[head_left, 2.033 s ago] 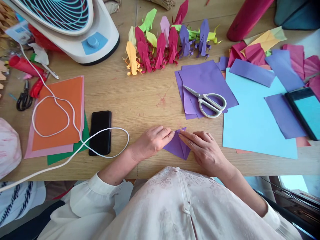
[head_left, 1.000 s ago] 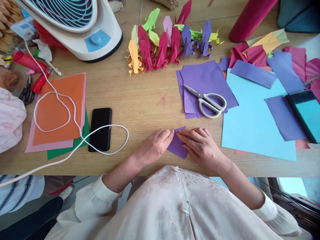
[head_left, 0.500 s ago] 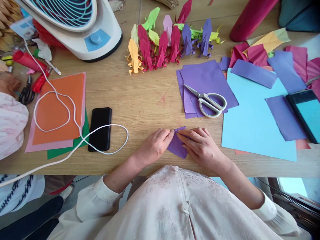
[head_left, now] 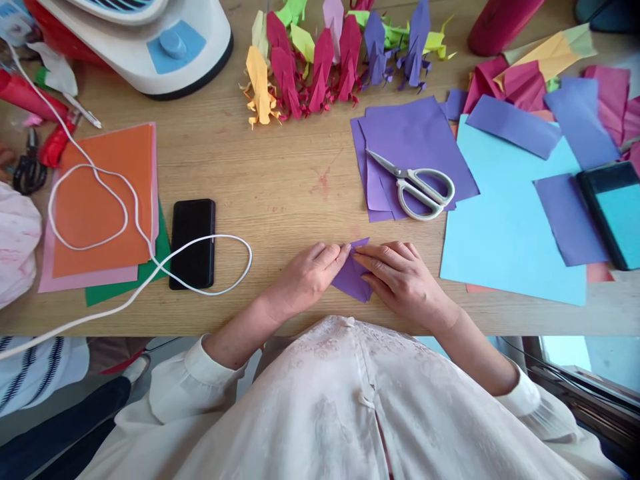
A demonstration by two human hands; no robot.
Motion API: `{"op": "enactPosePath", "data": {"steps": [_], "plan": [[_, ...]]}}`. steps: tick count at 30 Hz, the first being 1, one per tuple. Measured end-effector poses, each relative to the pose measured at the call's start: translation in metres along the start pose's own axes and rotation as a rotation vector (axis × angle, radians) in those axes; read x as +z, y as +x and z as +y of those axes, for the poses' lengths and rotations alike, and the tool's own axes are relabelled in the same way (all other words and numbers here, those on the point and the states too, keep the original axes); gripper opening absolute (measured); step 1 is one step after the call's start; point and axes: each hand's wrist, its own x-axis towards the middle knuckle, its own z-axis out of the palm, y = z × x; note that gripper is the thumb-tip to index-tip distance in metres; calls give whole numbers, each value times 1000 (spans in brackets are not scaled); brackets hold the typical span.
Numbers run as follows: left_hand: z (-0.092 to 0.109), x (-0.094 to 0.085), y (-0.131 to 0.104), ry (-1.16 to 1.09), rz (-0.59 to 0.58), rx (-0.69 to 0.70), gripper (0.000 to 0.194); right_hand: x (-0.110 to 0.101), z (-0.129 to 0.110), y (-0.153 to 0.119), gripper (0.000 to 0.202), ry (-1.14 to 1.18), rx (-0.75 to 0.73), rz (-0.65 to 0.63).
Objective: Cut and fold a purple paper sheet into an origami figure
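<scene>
A small folded piece of purple paper (head_left: pixel 354 281) lies at the front of the table between my hands. My left hand (head_left: pixel 313 272) pinches its upper left edge with thumb and forefinger. From the other side my right hand (head_left: pixel 400 275) presses on the upper right part, fingers close together. The two sets of fingertips nearly meet at the fold, and they cover part of the paper. Beyond my right hand, grey-handled scissors (head_left: pixel 423 193) rest on a stack of purple sheets (head_left: pixel 415 130).
Folded paper figures (head_left: pixel 320 67) stand at the back. Light blue paper (head_left: pixel 505 247) and purple scraps lie right. Left are a black phone (head_left: pixel 192 250), a white cable (head_left: pixel 220 293), orange paper (head_left: pixel 107 220) and a white fan base (head_left: pixel 185 60). Another person's sleeve (head_left: pixel 17 240) shows far left.
The camera view has shifted a little, so table items appear higher in the picture. Both hands keep their hold on the purple paper, with hardly any movement.
</scene>
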Motion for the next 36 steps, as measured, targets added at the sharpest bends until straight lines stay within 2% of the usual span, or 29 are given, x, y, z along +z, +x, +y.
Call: {"op": "enactPosePath", "data": {"steps": [14,21,31,36], "plan": [[-1,-2,0,-53,-42,-7,43,-1,1,-1,40,10,13,-26],[-2,-1,1,-39,-28,12,42,-1,0,0,35,-17,3,-22],[-1,-3,1,-46,-35,8,42,-1,1,0,43,-4,-2,-21],[-1,-3,1,-18,-24,18,41,-1,0,0,38,-12,0,-18]]}}
